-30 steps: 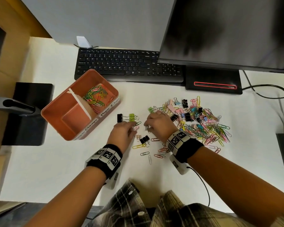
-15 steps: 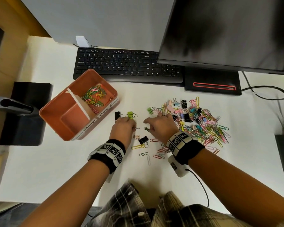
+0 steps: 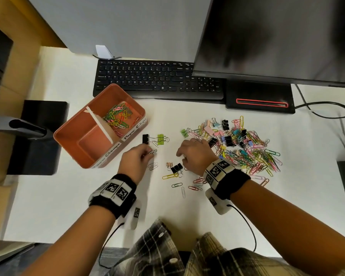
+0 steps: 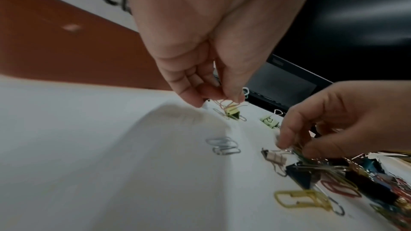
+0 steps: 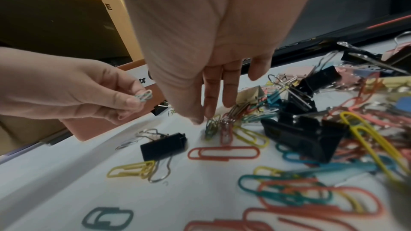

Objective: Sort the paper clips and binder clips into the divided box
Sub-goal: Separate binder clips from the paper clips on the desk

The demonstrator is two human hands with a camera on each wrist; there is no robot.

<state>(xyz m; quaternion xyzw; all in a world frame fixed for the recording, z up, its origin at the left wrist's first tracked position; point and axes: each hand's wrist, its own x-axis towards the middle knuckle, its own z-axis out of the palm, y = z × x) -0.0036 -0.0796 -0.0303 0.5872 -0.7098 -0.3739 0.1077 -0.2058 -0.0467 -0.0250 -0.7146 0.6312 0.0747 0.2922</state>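
The orange divided box stands at the left; its far compartment holds several coloured paper clips, and the near one shows only its floor. My left hand pinches a few thin paper clips just above the table, below a black binder clip and a green binder clip. My right hand reaches down at the left edge of the mixed clip pile. Its thumb and forefinger close on green and red paper clips that lie on the table.
Two silver paper clips, a black binder clip and a small pink one lie between the hands. A black keyboard and monitor base stand behind. A black stand is left of the box.
The hands, close together a second ago, have drawn apart. My left hand moved left with paper clips pinched in it. My right hand stayed at the pile's edge.
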